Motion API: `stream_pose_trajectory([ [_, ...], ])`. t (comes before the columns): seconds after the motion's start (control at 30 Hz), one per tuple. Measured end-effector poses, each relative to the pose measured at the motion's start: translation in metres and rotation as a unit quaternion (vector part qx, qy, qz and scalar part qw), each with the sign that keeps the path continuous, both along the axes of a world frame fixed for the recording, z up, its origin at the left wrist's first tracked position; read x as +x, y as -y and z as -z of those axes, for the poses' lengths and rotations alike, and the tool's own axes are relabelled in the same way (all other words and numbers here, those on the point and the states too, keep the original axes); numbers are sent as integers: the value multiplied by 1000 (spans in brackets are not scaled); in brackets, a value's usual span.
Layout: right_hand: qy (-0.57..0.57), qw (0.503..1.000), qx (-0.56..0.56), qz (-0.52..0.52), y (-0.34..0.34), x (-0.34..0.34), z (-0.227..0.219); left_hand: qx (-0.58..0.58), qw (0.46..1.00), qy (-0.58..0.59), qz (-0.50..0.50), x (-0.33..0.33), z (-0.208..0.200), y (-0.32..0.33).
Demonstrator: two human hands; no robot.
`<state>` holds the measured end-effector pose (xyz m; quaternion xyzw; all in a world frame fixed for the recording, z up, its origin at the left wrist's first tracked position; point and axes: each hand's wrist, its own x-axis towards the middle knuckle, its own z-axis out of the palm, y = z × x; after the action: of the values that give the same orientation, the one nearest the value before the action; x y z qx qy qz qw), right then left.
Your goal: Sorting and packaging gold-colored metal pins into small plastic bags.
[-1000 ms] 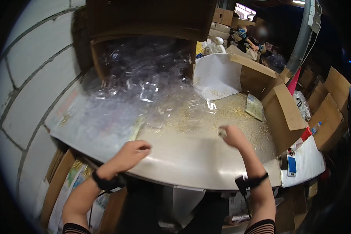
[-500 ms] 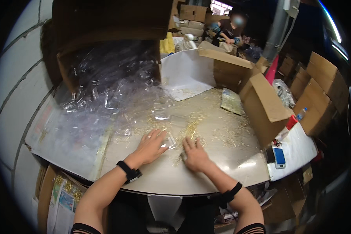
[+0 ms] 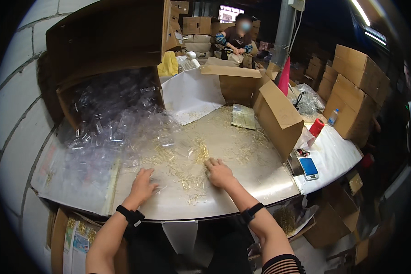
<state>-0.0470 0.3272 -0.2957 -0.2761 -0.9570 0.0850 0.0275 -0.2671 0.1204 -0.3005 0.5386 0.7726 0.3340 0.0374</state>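
Small thin gold wire pieces, looking like paper clips, lie scattered over the table, with a denser heap near its middle. My right hand rests palm down at the near side of that heap, fingers stretched and touching the pieces. Closer to the front left, my left hand is low over the tabletop with its fingers apart. A faint clear edge shows by its fingertips, too blurred to name. Beyond the left hand spreads a large pile of clear plastic boxes, spilling out of a big carton.
Cardboard flaps wall the table's right and far sides, beside a white sheet. A flat packet lies inside. On the right are a small scale, a red spool and a bottle. A person sits beyond.
My left hand has drawn back toward the left, away from a clear plastic box and the gold pieces. The right hand stays by the heap. The whole view has swung to the right.
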Motion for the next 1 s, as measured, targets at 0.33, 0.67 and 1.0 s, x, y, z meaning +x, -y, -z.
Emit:
stream_pose_trajectory([
  [0.33,-153,987,-26,26,43,3,46,176,962,200,-59,-37,12,17],
  [0.67,-251,964,-32,88,45,12,66,-4,922,372,109,156,-40,147],
  [1.0,-22,998,9,62,50,2,18,-253,681,671,150,177,35,264],
])
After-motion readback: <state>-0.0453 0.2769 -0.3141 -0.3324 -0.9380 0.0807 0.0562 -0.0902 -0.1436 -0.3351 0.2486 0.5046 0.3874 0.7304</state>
